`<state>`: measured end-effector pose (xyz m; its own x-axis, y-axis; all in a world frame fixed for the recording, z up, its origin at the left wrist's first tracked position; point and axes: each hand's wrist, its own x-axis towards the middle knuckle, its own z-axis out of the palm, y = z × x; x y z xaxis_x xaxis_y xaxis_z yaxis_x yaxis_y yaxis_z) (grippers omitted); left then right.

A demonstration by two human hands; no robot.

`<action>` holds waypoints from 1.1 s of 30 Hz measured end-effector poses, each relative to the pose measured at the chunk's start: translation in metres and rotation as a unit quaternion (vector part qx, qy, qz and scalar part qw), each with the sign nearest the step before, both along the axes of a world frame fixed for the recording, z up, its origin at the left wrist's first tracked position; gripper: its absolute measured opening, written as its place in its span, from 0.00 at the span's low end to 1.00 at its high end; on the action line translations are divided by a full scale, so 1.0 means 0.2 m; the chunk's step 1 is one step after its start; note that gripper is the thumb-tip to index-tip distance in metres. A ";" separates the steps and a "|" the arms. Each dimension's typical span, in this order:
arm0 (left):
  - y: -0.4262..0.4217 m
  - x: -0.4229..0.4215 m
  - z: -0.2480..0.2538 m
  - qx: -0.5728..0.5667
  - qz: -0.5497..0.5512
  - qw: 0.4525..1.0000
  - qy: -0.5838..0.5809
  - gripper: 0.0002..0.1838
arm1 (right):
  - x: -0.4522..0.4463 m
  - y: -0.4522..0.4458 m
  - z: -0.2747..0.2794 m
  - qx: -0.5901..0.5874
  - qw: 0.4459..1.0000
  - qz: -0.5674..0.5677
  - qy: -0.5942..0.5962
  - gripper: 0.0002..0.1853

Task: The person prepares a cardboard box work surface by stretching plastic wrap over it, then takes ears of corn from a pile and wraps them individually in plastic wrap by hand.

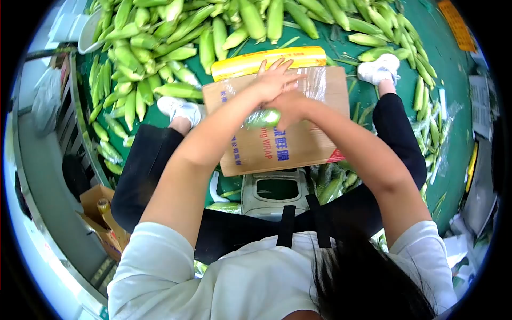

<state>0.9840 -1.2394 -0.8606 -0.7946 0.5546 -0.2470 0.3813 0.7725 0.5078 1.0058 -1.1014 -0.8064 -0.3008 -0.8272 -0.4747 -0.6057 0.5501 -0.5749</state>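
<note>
A flat cardboard box (314, 144) with printed lettering lies between my legs. Across its far edge rests a yellow roll of wrapping film (245, 63), with clear film coming over the box top. My left hand (274, 82) has its fingers spread over the near side of the roll. Just below it and partly under it is my right hand (289, 108), beside a green ear of corn (264, 118) in clear film. The right fingers are mostly hidden and blurred, so their grip on the corn cannot be made out.
Many green corn ears (250, 18) lie in piles across the green floor (298, 45) ahead and to both sides. Wrapped ears (333, 184) lie near my right thigh. A grey plastic stool (250, 194) stands behind the box. An open carton (98, 218) is at the lower left.
</note>
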 end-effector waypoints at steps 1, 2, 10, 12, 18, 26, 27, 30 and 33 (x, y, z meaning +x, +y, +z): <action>0.03 0.08 0.04 -0.052 0.004 0.997 0.061 0.29 | 0.01 0.00 0.00 -0.001 0.998 0.043 -0.046 0.43; 0.05 0.14 0.06 -0.051 -0.006 0.994 0.096 0.29 | 0.05 -0.02 0.00 0.060 0.987 0.085 -0.121 0.43; 0.12 0.47 0.04 -0.036 -0.034 0.988 0.146 0.32 | 0.93 0.12 0.20 0.024 0.833 0.057 -0.549 0.46; 0.07 0.67 -0.02 -0.054 -0.160 0.971 0.169 0.36 | 0.86 0.26 0.35 -0.048 0.839 -0.103 -0.533 0.40; -0.20 1.28 0.47 0.193 -0.054 0.959 -0.199 0.24 | 0.67 0.66 0.36 -0.160 0.548 -0.436 -0.696 0.34; 0.00 0.92 0.98 -0.018 -0.067 0.996 0.055 0.28 | 0.55 0.52 0.66 -0.041 0.876 -0.165 -0.452 0.33; 0.00 0.92 0.90 0.068 -0.058 0.992 -0.086 0.25 | 0.52 0.55 0.69 -0.093 0.965 -0.094 -0.225 0.35; -0.03 0.82 0.79 0.270 0.032 0.760 -0.590 0.17 | 0.59 0.63 0.97 -0.002 0.986 -0.038 0.160 0.46; 0.03 0.70 0.79 0.395 0.063 0.494 -0.772 0.21 | 0.46 0.82 0.94 -0.082 0.960 0.002 0.269 0.49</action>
